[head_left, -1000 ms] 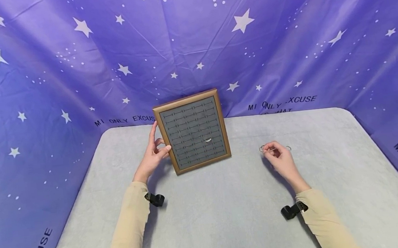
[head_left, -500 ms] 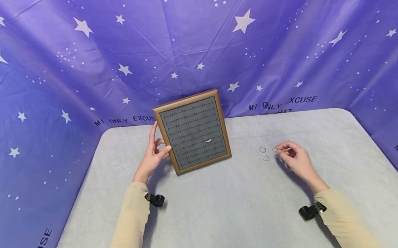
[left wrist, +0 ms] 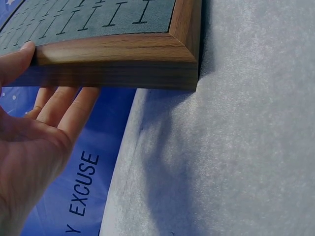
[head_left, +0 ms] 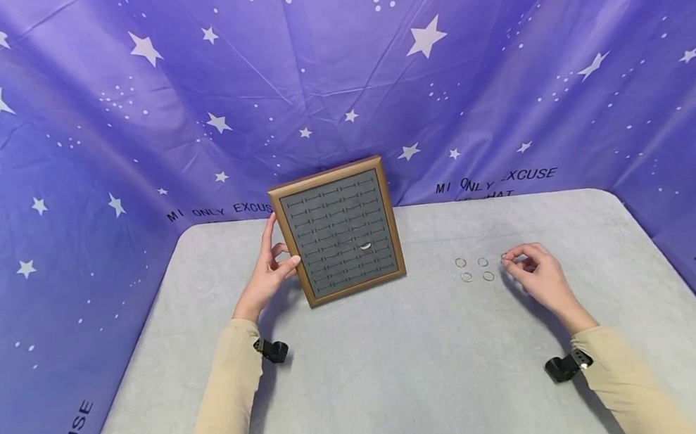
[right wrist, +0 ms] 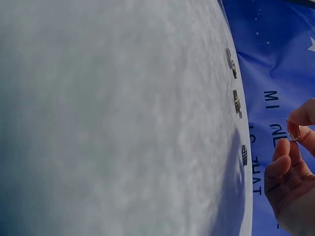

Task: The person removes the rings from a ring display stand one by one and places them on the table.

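Note:
A wood-framed ring display board (head_left: 340, 232) with a dark grey slotted pad leans back, propped at an angle. My left hand (head_left: 263, 280) grips its left edge, thumb on the front and fingers behind, as the left wrist view confirms. One silvery ring (head_left: 365, 246) sits in a slot on the lower right of the pad. Between thumb and fingertips, my right hand (head_left: 542, 280) pinches a thin gold-coloured ring (right wrist: 295, 137), raised above the table in the right wrist view. Just left of that hand, several similar rings (head_left: 467, 277) lie in two short rows on the table.
A pale grey cloth covers the table (head_left: 391, 382). Purple curtains (head_left: 331, 56) with white stars and lettering close in the back and both sides. Each wrist wears a small black camera (head_left: 271, 350).
My right hand has moved right over the rings, uncovering those at left, and now pinches a ring at the right end. The left hand and board hold still.

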### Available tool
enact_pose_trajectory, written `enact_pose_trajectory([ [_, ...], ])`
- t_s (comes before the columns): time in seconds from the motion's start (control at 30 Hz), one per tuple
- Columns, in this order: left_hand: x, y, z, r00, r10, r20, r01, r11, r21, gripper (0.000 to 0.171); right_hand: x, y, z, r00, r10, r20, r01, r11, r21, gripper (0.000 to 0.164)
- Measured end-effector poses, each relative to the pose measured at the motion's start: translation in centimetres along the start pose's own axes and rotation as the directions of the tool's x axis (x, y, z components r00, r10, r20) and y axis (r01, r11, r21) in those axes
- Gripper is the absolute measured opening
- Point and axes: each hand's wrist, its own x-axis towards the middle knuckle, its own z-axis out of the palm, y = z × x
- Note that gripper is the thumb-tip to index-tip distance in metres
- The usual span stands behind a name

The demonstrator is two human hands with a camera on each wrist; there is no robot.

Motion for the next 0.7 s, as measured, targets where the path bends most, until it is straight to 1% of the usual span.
enact_pose_trajectory([
  [0.23,0.1,-0.1,-0.1,1.000,-0.029,-0.004,0.029,0.999,-0.016,0.095,-0.2,0.9,-0.6,0.999,-0.009,0.044,0.012,0.998,-0.066,0.005],
  [0.43,0.0,0.2,-0.1,0.999,-0.053,-0.003,0.053,0.998,-0.022,0.095,-0.3,1.4,-1.0,0.996,-0.002,0.085,0.010,0.996,-0.090,0.004],
  [0.7,-0.4,2.1,0.6,0.999,-0.049,0.003,0.049,0.999,-0.010,0.094,-0.4,1.8,-1.2,0.990,0.043,0.138,-0.025,0.991,-0.133,0.004],
])
